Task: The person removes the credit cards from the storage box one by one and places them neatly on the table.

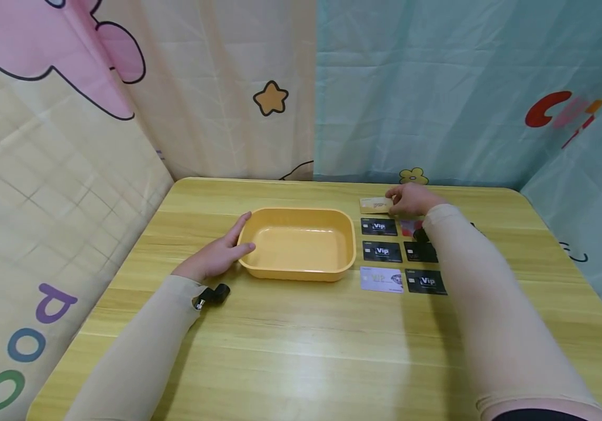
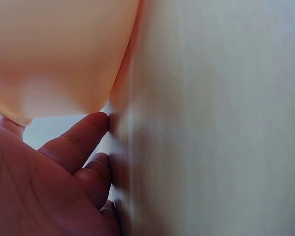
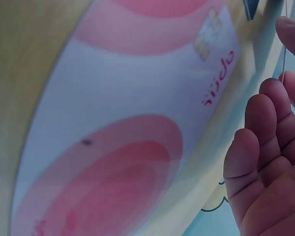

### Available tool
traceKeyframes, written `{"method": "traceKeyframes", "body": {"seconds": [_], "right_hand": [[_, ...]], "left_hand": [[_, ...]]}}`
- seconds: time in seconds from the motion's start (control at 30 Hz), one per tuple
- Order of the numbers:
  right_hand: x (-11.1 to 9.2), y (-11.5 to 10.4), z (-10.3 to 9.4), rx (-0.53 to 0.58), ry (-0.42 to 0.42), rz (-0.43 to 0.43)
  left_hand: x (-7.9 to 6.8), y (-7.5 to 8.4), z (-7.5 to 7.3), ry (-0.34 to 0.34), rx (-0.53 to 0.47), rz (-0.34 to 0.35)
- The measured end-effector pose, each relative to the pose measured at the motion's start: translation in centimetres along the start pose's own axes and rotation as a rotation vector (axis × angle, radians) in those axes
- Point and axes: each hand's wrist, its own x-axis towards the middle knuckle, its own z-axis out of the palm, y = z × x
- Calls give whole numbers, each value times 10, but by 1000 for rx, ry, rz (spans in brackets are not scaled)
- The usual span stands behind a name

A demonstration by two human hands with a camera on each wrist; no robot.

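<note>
My left hand holds the left end of a yellow plastic tray, its thumb over the rim. In the left wrist view, the fingers reach the foot of the tray's outer wall. At the far right, my right hand pinches the right end of a gold card. The card shows edge-on between thumb and finger in the right wrist view. Under the right wrist lies a white card with pink and red rounded shapes, partly hidden by the sleeve in the head view.
Nearer than the gold card lie several black Vip cards, among them a left one and a front right one, with a silver VIP card at front left. The wooden table ends at printed curtains behind.
</note>
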Motion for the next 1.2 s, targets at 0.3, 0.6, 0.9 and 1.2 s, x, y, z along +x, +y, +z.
{"method": "traceKeyframes", "body": {"seconds": [0.3, 0.6, 0.9, 1.2], "right_hand": [[6, 5, 6, -17, -10, 30], [6, 5, 6, -36, -12, 9], [7, 5, 8, 23, -23, 56], [3, 2, 9, 104, -38, 134]], "left_hand": [[-2, 2, 0, 3, 12, 24], [-2, 0, 0, 4, 14, 24], [-2, 1, 0, 4, 18, 23], [-1, -2, 0, 4, 24, 16]]}}
